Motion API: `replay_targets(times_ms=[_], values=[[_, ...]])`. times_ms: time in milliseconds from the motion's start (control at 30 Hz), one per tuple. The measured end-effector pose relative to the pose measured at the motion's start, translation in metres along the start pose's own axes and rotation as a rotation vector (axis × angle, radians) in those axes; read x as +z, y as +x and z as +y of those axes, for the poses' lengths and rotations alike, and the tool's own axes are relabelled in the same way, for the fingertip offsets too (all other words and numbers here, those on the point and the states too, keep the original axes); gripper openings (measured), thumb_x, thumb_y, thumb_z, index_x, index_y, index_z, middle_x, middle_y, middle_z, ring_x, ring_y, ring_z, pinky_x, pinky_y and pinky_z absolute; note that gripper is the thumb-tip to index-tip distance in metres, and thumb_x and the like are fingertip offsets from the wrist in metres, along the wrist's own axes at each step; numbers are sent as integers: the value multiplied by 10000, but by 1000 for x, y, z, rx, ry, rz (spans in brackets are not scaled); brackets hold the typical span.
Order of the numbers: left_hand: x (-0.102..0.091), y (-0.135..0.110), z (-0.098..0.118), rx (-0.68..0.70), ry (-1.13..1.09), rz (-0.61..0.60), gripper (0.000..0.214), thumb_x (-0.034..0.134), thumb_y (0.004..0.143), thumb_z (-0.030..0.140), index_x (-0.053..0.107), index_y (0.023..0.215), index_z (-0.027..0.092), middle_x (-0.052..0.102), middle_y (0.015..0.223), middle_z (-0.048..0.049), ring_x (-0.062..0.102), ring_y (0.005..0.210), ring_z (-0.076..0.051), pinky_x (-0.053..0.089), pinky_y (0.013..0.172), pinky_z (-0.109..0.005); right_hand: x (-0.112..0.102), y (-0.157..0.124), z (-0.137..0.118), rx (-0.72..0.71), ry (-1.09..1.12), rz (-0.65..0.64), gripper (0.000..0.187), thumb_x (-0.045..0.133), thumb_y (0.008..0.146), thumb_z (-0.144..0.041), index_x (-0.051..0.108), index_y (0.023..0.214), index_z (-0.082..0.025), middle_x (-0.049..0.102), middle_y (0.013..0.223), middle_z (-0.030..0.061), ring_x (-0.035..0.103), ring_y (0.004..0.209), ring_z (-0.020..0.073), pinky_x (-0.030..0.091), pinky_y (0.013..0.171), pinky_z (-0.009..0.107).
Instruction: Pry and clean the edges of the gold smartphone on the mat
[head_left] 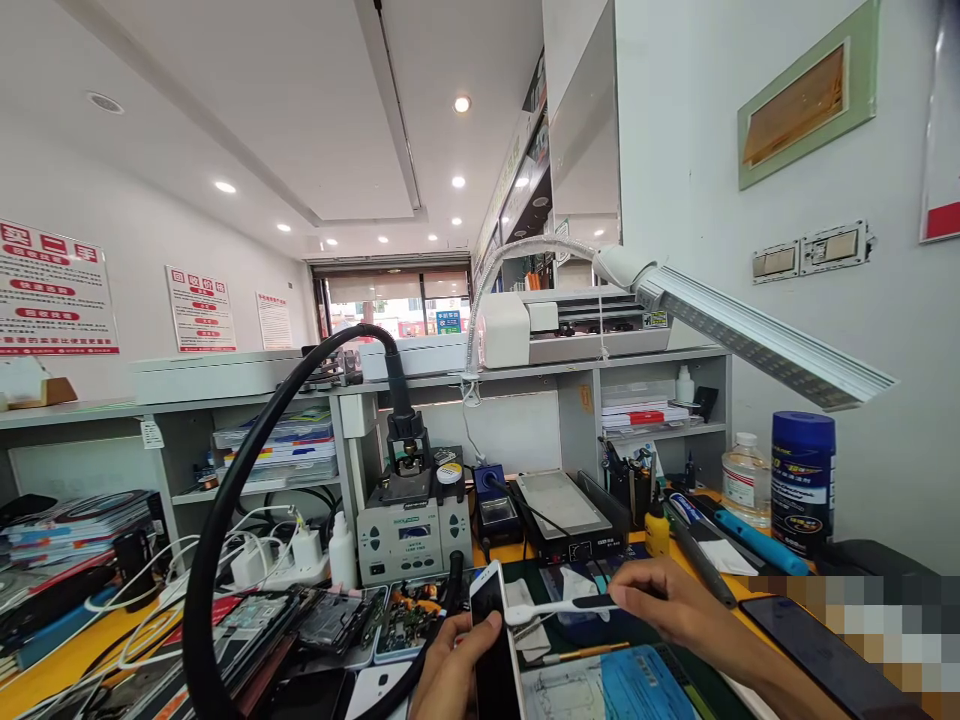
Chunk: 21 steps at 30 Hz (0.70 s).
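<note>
My left hand (451, 668) grips a white-edged smartphone (496, 675) with a dark screen, held upright at the lower middle of the view. My right hand (667, 600) pinches the dark handle of a toothbrush (559, 607). The white head of the brush is at the phone's right edge; whether the bristles touch it I cannot tell. Below the brush lie a thin orange-handled tool (585, 653) and a blue and white packet (637, 685). A pale cloth (531, 640) rests just behind them.
A thick black hose (206, 540) arches at the left. Behind the hands stand a grey hot-air station (412, 540) and a flat heating plate (566, 505). A lamp (765, 335) hangs overhead. At the right are a blue-capped can (802, 480) and another phone (817, 650).
</note>
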<state>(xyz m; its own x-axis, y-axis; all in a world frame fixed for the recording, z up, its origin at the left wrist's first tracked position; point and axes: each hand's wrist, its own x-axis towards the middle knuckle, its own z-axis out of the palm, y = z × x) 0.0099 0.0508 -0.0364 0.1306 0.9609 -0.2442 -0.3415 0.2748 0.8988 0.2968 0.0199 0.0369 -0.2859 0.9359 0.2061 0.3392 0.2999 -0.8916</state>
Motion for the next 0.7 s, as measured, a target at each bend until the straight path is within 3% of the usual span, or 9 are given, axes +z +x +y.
replay_targets(times_ms=[333,500,700], values=[[2,-3,1,-7,-12,-9,636,938,516,541,559,908,214,741,725,-31,700,631,-203,493,592,-271,3,1,-1,-65,-155,132,433,585,938,-595,702,839,-190,593,798,20,524,785,210,370,715,299],[3,-1,-1,9,-46,-20,605,935,518,539,570,868,207,733,697,-29,727,695,-231,533,661,-302,5,1,-4,-37,-157,142,444,578,932,-614,710,854,-197,577,790,15,498,732,194,349,668,295],[2,0,-1,4,-43,-13,608,944,501,529,566,851,206,750,713,-56,738,701,-252,535,621,-305,4,0,-4,-45,-93,91,459,621,906,-614,648,761,-179,428,699,-29,352,604,133,249,569,279]])
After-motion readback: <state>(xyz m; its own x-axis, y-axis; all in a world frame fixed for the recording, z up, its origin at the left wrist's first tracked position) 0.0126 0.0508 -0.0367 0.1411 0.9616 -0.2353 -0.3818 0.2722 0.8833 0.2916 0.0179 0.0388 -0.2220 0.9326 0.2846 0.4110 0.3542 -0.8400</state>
